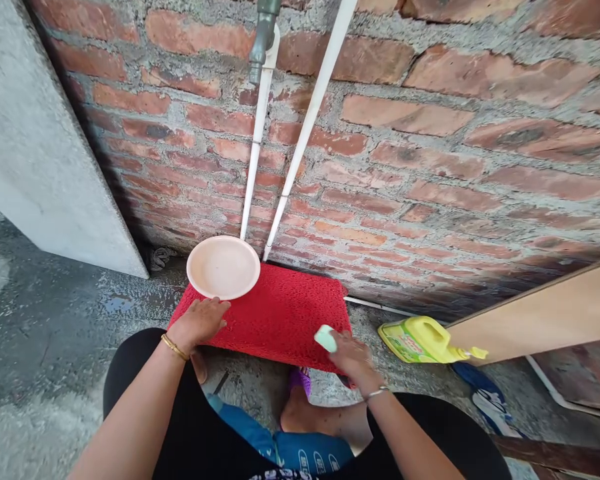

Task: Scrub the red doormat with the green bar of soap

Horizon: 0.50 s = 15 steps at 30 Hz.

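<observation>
A wet-looking red mat with a nubbly surface lies in front of me, below the brick wall. My left hand rests at its left part, fingers stretched out and close to the near rim of a pale pink basin. The basin stands on the mat's back left corner, and no contents can be made out in it. Over the mat's right end, my right hand is closed around a pale green bar of soap. Part of the soap is hidden by the fingers.
A tap and two white pipes run along the brick wall. To the right lies a yellow detergent jug, near a tan board and a blue slipper. A grey slab leans at the left.
</observation>
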Motion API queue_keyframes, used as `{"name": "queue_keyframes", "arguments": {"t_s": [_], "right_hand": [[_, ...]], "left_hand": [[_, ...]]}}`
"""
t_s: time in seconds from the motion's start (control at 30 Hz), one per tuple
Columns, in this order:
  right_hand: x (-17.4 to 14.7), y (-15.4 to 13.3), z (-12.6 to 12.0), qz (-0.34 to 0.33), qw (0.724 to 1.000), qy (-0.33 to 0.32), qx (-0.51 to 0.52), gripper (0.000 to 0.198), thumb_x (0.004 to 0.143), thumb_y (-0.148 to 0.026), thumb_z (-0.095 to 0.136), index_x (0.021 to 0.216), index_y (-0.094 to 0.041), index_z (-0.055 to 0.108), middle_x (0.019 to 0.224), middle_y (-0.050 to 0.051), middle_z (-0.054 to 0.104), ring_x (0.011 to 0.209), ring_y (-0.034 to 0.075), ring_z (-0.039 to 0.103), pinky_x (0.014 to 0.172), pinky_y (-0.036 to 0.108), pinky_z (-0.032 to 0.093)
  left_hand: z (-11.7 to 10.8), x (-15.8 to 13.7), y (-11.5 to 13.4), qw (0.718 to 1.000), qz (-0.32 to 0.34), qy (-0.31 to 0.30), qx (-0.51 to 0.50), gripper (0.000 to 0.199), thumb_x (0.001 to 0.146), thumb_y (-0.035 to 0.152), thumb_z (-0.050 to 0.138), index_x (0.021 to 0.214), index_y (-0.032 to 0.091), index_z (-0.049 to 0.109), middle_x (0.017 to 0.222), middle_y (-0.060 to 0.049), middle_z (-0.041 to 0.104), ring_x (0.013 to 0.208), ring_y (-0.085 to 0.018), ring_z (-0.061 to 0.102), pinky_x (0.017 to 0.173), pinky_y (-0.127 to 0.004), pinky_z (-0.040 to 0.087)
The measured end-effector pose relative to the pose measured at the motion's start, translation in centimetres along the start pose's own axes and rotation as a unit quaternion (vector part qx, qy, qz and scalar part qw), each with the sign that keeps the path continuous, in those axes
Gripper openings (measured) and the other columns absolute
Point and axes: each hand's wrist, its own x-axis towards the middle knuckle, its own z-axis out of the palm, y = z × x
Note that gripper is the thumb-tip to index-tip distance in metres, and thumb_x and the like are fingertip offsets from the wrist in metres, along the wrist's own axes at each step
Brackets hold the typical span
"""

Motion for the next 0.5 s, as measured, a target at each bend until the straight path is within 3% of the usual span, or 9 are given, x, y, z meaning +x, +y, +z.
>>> {"name": "queue_keyframes", "arguments": {"t_s": [0.17,0.27,0.37,0.43,0.5], "right_hand": [[-0.6,-16.2,0.2,-0.228,0.973,-0.003,0.044,0.053,0.081,-0.026,0.055,0.134,-0.026,0.055,0.131,0.011,0.057,0.116,0.026,0.055,0.097,0.036,0.038],[-1.1,-22.6,0.9,-0.320,0.946,0.010,0.054,0.051,0.084,-0.027,0.053,0.134,-0.027,0.053,0.132,0.010,0.056,0.116,0.027,0.054,0.098,0.039,0.038],[-0.5,-23.4,1.4,-0.329,0.943,-0.008,0.048,0.054,0.083,-0.027,0.055,0.137,-0.027,0.051,0.132,0.011,0.055,0.115,0.027,0.055,0.098,0.040,0.038],[0.3,-21.0,1.6,-0.301,0.952,-0.033,0.052,0.057,0.082,-0.029,0.057,0.138,-0.027,0.051,0.131,0.011,0.055,0.115,0.027,0.056,0.098,0.039,0.038],[1.2,-16.7,1.9,-0.250,0.965,-0.046,0.066,0.060,0.081,-0.031,0.059,0.141,-0.027,0.049,0.132,0.010,0.055,0.115,0.026,0.057,0.099,0.037,0.038]], "left_hand": [[0.8,1.3,-1.3,1.000,0.008,0.006,-0.013,0.044,0.094,0.026,0.050,0.138,0.020,0.051,0.141,-0.016,0.056,0.131,-0.030,0.053,0.107,-0.049,0.043],[1.6,2.1,-2.1,1.000,0.006,0.002,-0.021,0.042,0.094,0.026,0.050,0.135,0.020,0.053,0.138,-0.016,0.058,0.128,-0.030,0.055,0.104,-0.048,0.046],[1.8,2.2,-2.5,1.000,0.003,-0.003,-0.031,0.042,0.093,0.026,0.050,0.134,0.018,0.054,0.135,-0.017,0.060,0.125,-0.031,0.057,0.100,-0.049,0.048],[1.4,1.8,-2.3,0.999,-0.006,-0.006,-0.034,0.043,0.093,0.026,0.049,0.135,0.018,0.053,0.138,-0.017,0.058,0.127,-0.032,0.056,0.102,-0.051,0.047],[1.0,1.4,-1.9,0.999,-0.017,-0.014,-0.035,0.044,0.093,0.027,0.049,0.136,0.017,0.053,0.141,-0.018,0.055,0.130,-0.033,0.053,0.105,-0.052,0.044]]}}
